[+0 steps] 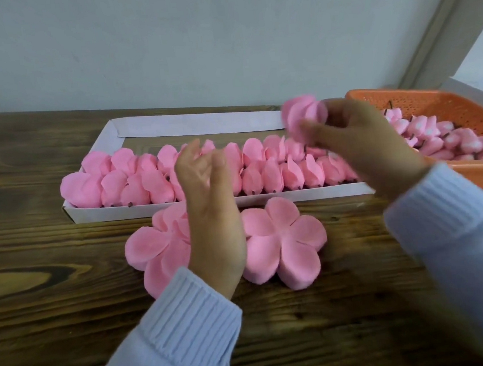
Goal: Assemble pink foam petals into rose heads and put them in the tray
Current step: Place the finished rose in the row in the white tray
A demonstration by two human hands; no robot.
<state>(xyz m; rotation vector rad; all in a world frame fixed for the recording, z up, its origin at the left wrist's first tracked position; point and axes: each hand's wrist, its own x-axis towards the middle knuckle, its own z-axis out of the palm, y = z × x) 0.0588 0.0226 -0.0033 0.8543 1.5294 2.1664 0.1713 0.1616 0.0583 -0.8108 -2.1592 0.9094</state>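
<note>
Reaching in from the lower edge of the frame, two arms in pale blue ribbed knit sleeves (186,330) cross a dark brown wooden desk (39,288). At the centre, the left hand (210,211) hovers with its grip apart and empty, fingers loosely curled, above two flat stacks of pink five-lobed foam petals (283,237) lying side by side on the desk. Just behind them, a long shallow white cardboard tray (178,207) holds rows of pink foam rose heads (134,177). Above the tray's right end, the right hand (359,143) has its grip clamped on a rolled pink foam rose head (304,113), blurred. At the upper right sits an orange perforated plastic basket (446,106) filled with small pink foam buds (446,138).
</note>
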